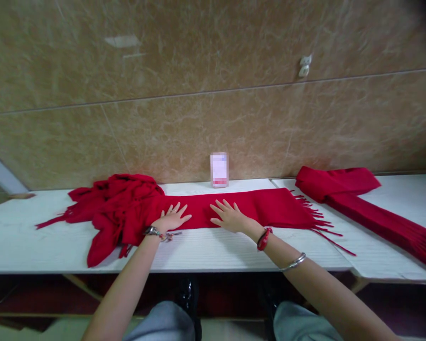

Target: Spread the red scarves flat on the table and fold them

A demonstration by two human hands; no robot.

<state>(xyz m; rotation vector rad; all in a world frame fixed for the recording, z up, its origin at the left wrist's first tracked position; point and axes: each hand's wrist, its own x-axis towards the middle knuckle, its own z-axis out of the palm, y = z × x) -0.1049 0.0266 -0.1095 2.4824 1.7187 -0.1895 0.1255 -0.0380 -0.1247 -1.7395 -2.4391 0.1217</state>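
A red scarf [270, 208] lies flat along the white table, its fringe spread out at the right end. My left hand [172, 219] rests on the scarf near its left part, palm down with fingers spread. Farther right, my right hand [230, 216] also presses flat on the cloth, fingers apart. Both hands hold nothing. Left of my left hand sits a crumpled heap of red scarves [124, 208] with loose fringes. The flat scarf runs up to this heap; where its left end lies, I cannot tell.
Another red scarf [369, 213], folded over at one end, lies on the right. A phone-like upright object [219, 169], its face blurred, leans on the tiled wall [184, 132]. A small white hook [305, 66] is on the wall. The white table's [213, 251] front edge runs before my knees.
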